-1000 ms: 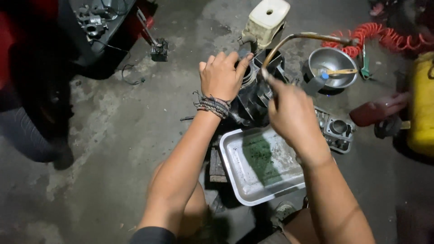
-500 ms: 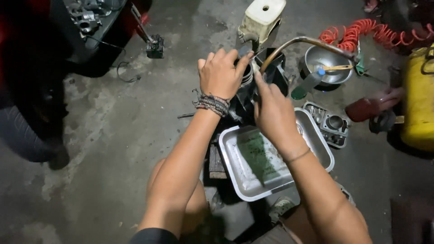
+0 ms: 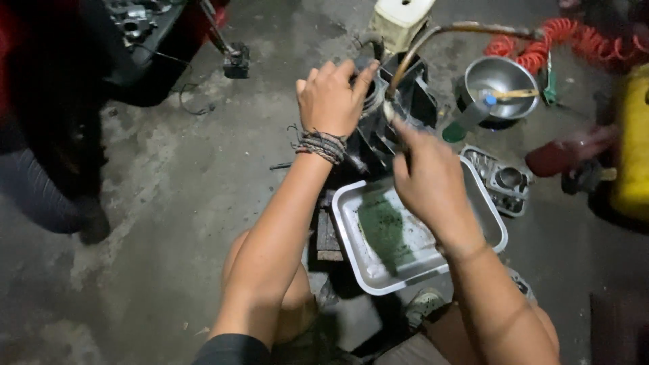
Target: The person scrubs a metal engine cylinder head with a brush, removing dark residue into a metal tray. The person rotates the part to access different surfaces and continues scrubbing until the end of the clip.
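Note:
My left hand (image 3: 331,98), with braided bands on its wrist, grips the top of a dark finned engine cylinder (image 3: 405,108) standing on the concrete floor. My right hand (image 3: 429,179) holds the nozzle end of a brown curved air hose (image 3: 433,37) against the cylinder's side. The hose arcs up and right toward a red coiled hose (image 3: 568,37). A shallow metal tray (image 3: 358,250) with a green stain lies just below both hands, between my knees.
A steel bowl (image 3: 503,78) holding a brush sits at the upper right, beside a grey-green spray bottle (image 3: 466,120). A cylinder head part (image 3: 507,179) lies right of the tray. A yellow jerrycan (image 3: 632,149), a red bottle (image 3: 561,155), a cream tank (image 3: 402,20) and a dark tyre (image 3: 40,196) surround the spot.
My right hand has shifted along the cylinder's side with the hose nozzle, back and forth. My left hand has kept its grip on the cylinder top. The view shifted slightly.

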